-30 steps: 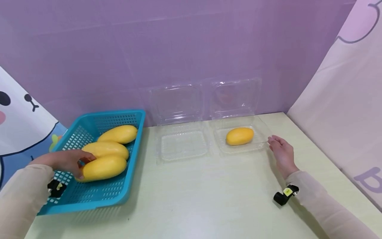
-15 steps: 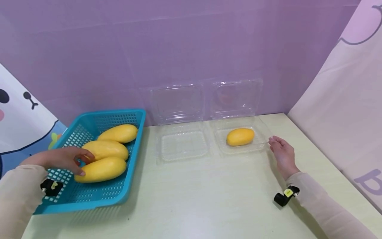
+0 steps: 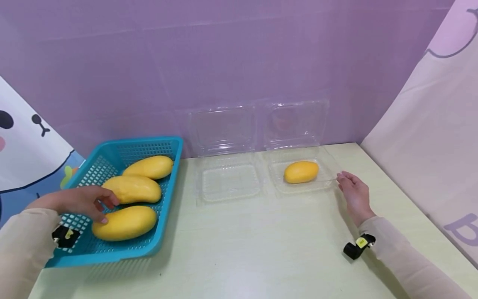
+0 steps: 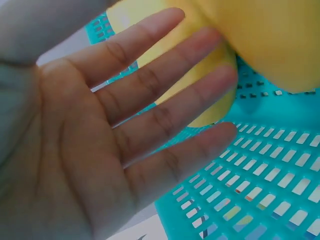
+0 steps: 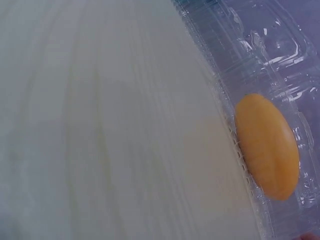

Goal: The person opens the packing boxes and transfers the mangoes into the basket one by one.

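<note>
Three yellow mangoes lie in a blue plastic basket [image 3: 160,232]: a far one [image 3: 148,167], a middle one [image 3: 133,189] and a near one [image 3: 125,223]. My left hand [image 3: 80,201] is over the basket's left side, its thumb at the near mango and its fingertips by the middle one. In the left wrist view its fingers [image 4: 165,120] are spread and nearly straight. My right hand [image 3: 354,194] pinches the front right corner of a clear plastic clamshell box [image 3: 278,182]. A smaller orange-yellow mango [image 3: 301,172] lies in that box.
A second clear clamshell box [image 3: 230,180] stands left of the first, with its lid up against the purple backdrop [image 3: 239,54]. Both boxes and the basket rest on a pale table [image 3: 239,245]. A printed cloth [image 3: 429,137] borders the right side.
The near mango has shifted toward me, leaving a gap from the middle mango. My left hand has drawn back slightly left and its fingers have loosened. My right hand keeps its hold.
</note>
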The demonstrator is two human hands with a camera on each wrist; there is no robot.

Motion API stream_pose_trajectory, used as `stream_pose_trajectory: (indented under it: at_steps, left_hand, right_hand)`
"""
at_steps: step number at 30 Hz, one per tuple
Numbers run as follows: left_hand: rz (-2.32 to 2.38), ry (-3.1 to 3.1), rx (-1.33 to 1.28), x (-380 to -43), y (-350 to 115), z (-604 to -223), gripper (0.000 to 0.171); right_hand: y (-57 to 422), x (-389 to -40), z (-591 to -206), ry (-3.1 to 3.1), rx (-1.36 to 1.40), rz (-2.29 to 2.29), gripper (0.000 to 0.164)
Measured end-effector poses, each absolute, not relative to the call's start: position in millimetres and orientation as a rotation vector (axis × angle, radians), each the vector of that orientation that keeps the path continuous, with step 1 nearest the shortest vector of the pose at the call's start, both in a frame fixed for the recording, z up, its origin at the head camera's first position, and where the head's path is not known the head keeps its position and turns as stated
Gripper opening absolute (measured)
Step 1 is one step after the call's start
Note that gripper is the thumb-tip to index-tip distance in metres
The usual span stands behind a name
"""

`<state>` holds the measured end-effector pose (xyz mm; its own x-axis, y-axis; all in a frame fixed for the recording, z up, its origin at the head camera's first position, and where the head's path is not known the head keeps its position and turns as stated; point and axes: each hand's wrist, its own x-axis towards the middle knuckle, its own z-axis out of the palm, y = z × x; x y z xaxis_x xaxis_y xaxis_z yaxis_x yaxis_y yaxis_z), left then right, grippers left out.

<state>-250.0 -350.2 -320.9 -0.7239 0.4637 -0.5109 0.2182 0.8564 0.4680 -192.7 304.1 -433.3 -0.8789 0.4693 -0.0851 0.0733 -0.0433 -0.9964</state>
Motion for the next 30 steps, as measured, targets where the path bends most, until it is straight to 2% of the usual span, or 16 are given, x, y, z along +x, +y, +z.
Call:
stream_pose_trajectory:
  at_steps: [5, 12, 19, 30]
  left_hand:
    - [0.491, 2.403, 0.510, -249.5, -349.1, -321.7, 0.057]
    - [0.480, 2.458, 0.564, -251.1, -341.0, -317.6, 0.045]
    - [0.487, 2.499, 0.581, -252.6, -335.8, -308.1, 0.053]
    - [0.420, 2.603, 0.682, -258.8, -314.4, -295.2, 0.042]
  right_hand:
    - [304.0, -192.2, -433.6, -1.936, -0.564, 2.007, 0.054]
    - [303.4, -192.6, -433.2, -1.985, -0.564, 1.974, 0.055]
    - [302.2, -191.8, -433.5, -1.975, -0.556, 1.977, 0.054]
    - [303.3, -192.4, -432.6, -1.972, -0.576, 1.951, 0.051]
